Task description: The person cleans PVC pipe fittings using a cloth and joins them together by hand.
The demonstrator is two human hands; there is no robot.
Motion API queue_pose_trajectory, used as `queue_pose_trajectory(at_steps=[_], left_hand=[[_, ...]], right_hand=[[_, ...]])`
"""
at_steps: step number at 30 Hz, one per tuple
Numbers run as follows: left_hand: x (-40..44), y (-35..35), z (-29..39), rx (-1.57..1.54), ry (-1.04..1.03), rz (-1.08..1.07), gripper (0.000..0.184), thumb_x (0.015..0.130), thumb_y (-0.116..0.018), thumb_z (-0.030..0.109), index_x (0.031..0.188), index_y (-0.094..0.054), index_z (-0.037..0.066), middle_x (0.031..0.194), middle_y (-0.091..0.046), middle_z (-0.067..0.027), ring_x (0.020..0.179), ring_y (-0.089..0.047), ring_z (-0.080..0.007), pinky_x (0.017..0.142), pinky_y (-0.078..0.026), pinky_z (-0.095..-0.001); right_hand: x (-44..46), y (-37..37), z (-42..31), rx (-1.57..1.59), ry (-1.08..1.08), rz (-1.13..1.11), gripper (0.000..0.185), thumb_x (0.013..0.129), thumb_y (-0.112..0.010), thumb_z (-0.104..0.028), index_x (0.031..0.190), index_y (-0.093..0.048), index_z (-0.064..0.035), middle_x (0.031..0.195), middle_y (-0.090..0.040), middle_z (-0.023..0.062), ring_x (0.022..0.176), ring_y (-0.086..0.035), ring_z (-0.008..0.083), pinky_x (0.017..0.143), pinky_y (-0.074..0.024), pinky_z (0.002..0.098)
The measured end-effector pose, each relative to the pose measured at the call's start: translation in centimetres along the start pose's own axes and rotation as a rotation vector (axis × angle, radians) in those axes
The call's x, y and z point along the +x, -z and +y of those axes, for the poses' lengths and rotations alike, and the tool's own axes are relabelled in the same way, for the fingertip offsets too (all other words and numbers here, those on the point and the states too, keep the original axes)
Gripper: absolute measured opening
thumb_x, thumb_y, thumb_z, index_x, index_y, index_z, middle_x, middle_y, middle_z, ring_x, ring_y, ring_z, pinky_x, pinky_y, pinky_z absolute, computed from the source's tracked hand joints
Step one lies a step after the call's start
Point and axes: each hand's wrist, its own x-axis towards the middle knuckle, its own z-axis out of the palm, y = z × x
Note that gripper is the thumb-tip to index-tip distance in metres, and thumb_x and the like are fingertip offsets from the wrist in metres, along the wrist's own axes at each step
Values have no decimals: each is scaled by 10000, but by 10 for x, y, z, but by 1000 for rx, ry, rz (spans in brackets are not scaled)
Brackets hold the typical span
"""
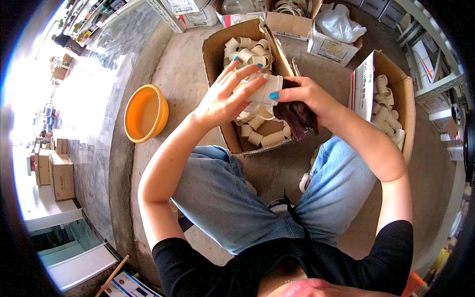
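Note:
Above an open cardboard box (213, 54) of white pipe fittings (246, 49), my two hands hold a larger white fitting (268, 90). My left hand (231, 94) lies against its left side, with the fingers spread over it and bent around it. My right hand (307, 96) grips its right side, the thumb on the rim, and also holds a dark brown cloth (298, 119) that hangs below the fingers. Part of the fitting is hidden behind my left hand. More fittings lie in the box under my hands.
A yellow basin (162, 115) stands on the floor at the left. At the right is another cardboard box (406, 99) with fittings. Further boxes, one with a plastic bag (340, 24), line the top. Metal shelving (438, 85) is at the far right. A person (67, 42) is far off, upper left.

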Motion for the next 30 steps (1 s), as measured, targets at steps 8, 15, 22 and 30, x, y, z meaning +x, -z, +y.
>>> queue_pose_trajectory(at_steps=[8,15,22,30], left_hand=[[9,-8,4,-493,436,-143,777,620,-781,126,1279,-379,46,1161,-532,-141,990,-538,-229,901,-420,-351],[2,-23,-7,-902,810,64,526,695,-742,150,1116,-472,-14,880,-625,-96,776,-598,-134,722,-482,-271],[2,-33,-1,-703,816,1,493,634,-761,255,973,-540,-27,750,-598,-39,667,-536,-80,593,-447,-236],[16,-16,35,-302,782,-62,558,577,-785,336,939,-578,-35,700,-622,-87,614,-584,-118,595,-480,-269]], right_hand=[[1,13,-1,-102,31,-26,404,733,-670,-239,1004,-577,46,795,-616,75,651,-584,125,604,-468,245],[9,29,-7,-332,409,453,296,869,-567,-259,1021,-558,-5,908,-615,61,782,-590,114,705,-472,248],[2,-6,14,-1421,1153,353,347,749,-565,-130,1094,-558,-97,1105,-515,114,945,-506,300,845,-425,392],[14,-1,12,-800,718,309,252,871,-481,-128,1056,-587,7,985,-616,191,873,-607,313,778,-478,345]])
